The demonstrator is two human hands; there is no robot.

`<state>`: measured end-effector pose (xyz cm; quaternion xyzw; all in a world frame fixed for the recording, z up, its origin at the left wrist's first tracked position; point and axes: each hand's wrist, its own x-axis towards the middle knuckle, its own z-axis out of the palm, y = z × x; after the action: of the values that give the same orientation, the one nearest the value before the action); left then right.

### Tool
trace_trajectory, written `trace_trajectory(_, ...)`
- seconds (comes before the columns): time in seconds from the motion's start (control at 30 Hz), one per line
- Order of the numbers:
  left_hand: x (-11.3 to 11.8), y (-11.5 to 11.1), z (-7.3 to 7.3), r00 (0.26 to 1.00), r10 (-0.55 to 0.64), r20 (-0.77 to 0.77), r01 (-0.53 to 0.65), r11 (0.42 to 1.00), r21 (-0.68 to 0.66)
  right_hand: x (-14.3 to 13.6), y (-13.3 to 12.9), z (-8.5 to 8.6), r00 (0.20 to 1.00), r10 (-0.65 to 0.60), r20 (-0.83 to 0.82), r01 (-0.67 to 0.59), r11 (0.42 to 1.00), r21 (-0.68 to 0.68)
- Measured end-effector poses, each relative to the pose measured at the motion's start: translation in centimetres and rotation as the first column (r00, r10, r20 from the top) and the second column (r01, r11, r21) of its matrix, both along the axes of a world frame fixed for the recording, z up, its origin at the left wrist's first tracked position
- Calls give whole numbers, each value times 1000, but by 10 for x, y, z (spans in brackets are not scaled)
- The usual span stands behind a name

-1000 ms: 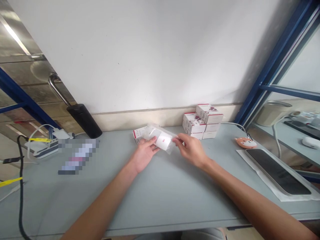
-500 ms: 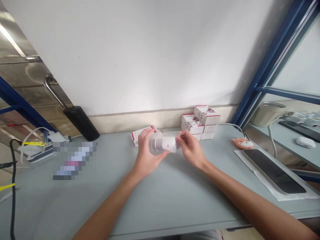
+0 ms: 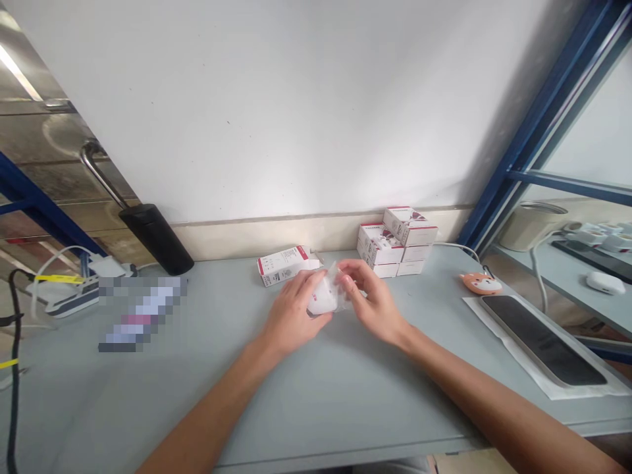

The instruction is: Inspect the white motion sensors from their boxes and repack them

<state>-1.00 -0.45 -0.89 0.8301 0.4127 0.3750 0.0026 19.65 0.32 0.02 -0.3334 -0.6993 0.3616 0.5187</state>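
My left hand (image 3: 295,309) is wrapped round a smooth white device (image 3: 322,299) with a small red mark; its far part is hidden by my fingers. A clear plastic bag (image 3: 342,301) sticks out from the device's right end. My right hand (image 3: 371,299) pinches the bag's loose edge between thumb and fingers. Both hands are held above the middle of the desk. Just behind my left hand lies a white and red carton (image 3: 284,264), on its side.
Several white and red boxes (image 3: 397,245) are stacked against the wall. To the right are an orange animal-faced case (image 3: 481,283) and a dark phone-like slab (image 3: 543,339) on white paper. A black cylinder (image 3: 157,240), a power strip (image 3: 79,296) and a blurred-out item (image 3: 143,315) occupy the left.
The device has turned in my left hand, its grey band now out of sight. My left fingers have closed further round it, and the bag's end shows more at my right fingers.
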Motion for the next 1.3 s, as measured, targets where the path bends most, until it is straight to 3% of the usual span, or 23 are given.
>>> trace_trajectory(0.17, -3, 1, -1, 997, 83, -10, -83, 996, -43, -2, 2, 0, 994, 77, 79, -65, 987, -145)
trace_trajectory(0.27, -1, -2, 1, 996, 66, 56, -55, 981, -185, -4, 5, -2, 992, 82, 92, -69, 988, -141)
trace_trajectory(0.37, 6, -7, 6, 966, 114, 234, -5, 908, -418, -4, 6, -2, 997, 39, 72, -31, 992, -119)
trace_trajectory(0.5, 10, -11, 18, 896, 89, 435, 202, 790, -578, -2, 5, -4, 979, -67, 190, 66, 998, 13)
trace_trajectory(0.57, 7, -11, 25, 864, 62, 499, 316, 706, -634, -1, 5, -8, 937, -151, 314, 106, 982, 158)
trace_trajectory(0.67, 2, -11, 31, 815, 37, 578, 485, 503, -716, 1, 5, -12, 870, -260, 420, 118, 935, 333)
trace_trajectory(0.73, -1, -10, 32, 770, 56, 636, 582, 348, -735, 1, 5, -11, 848, -287, 445, 123, 924, 362)
trace_trajectory(0.8, -2, -9, 30, 704, 103, 703, 665, 253, -703, 1, 6, -8, 829, -308, 468, 156, 929, 335)
trace_trajectory(0.87, -4, -7, 26, 636, 140, 759, 709, 283, -646, 3, 9, -5, 814, -348, 466, 235, 930, 283)
trace_trajectory(0.93, -6, -4, 21, 618, 127, 776, 685, 398, -611, 6, 14, -4, 811, -393, 434, 319, 918, 236)
trace_trajectory(1.0, -8, -1, 15, 679, 72, 731, 609, 500, -615, 10, 19, -6, 812, -423, 402, 374, 906, 198)
trace_trajectory(1.13, -5, -1, 10, 821, 16, 571, 445, 609, -657, 15, 28, -13, 811, -441, 386, 431, 895, 118)
trace_trajectory(1.2, 0, -3, 11, 839, 71, 540, 375, 642, -668, 16, 30, -15, 829, -425, 363, 418, 903, 101)
trace_trajectory(1.3, 6, -4, 16, 755, 185, 629, 410, 615, -674, 15, 30, -15, 886, -368, 281, 359, 930, 83)
